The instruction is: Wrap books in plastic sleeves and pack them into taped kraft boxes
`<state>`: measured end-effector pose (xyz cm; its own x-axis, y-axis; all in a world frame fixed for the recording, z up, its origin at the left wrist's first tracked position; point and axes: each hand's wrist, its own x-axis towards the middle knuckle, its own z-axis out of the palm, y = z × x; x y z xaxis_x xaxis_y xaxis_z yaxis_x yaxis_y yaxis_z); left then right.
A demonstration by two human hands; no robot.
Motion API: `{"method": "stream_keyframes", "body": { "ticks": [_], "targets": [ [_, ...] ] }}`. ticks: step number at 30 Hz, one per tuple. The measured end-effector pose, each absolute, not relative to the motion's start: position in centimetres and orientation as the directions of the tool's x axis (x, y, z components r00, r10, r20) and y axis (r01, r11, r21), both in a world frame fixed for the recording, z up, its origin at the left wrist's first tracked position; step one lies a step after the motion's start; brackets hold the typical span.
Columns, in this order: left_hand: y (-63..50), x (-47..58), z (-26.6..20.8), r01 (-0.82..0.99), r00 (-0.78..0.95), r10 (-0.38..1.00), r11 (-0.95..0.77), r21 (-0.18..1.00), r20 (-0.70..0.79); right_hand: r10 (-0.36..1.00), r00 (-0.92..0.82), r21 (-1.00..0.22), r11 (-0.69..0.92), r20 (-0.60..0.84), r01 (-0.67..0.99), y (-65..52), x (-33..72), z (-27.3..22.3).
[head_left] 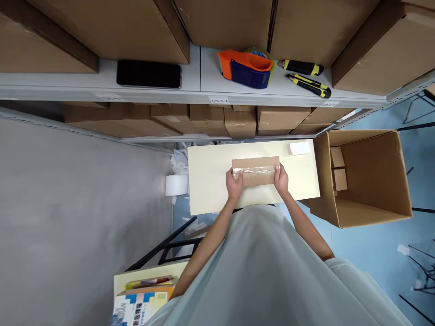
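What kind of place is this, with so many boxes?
Probably a storeroom or small warehouse with a packing spot. Cardboard boxes line the shelves, a tape dispenser and utility knives lie on one, and the left hand and right hand hold a taped carton.

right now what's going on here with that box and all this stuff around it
A person holds a small cardboard box by its two ends, the left hand on one and the right hand on the other, over a pale table. Clear tape runs along the box. A small white box lies near the table's far right corner. To the right, a large open carton has smaller boxes inside.
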<state>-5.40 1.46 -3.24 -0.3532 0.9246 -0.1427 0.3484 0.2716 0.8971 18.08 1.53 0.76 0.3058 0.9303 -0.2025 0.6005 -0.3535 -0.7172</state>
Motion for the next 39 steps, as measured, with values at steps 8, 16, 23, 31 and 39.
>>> {"method": "stream_keyframes", "body": {
  "ticks": [8,16,23,31,39],
  "targets": [
    [1.3,-5.4,-3.2,0.275,-0.413,0.875,0.383,0.882,-0.252,0.93,0.313,-0.751,-0.345,-0.192,0.563,1.2,17.9,-0.7],
    [1.6,-6.0,-2.7,0.313,-0.418,0.875,0.389,0.866,-0.242,0.934,0.312,-0.804,-0.32,-0.177,0.501,1.1,17.1,-2.6],
    [2.1,-8.0,-2.3,0.522,-0.364,0.917,0.346,0.78,-0.163,0.947,0.258,-0.785,-0.012,0.189,0.619,3.1,18.4,-3.5],
    [12.6,-7.3,9.0,0.751,-0.144,0.949,-0.081,0.656,0.282,0.778,-0.049,-0.517,0.462,0.626,0.72,16.9,17.4,12.0],
    [24.5,-3.0,22.5,0.864,0.12,0.889,-0.313,0.395,0.443,0.821,-0.263,-0.276,0.444,0.507,0.853,28.4,11.9,24.4]
  ]
}}
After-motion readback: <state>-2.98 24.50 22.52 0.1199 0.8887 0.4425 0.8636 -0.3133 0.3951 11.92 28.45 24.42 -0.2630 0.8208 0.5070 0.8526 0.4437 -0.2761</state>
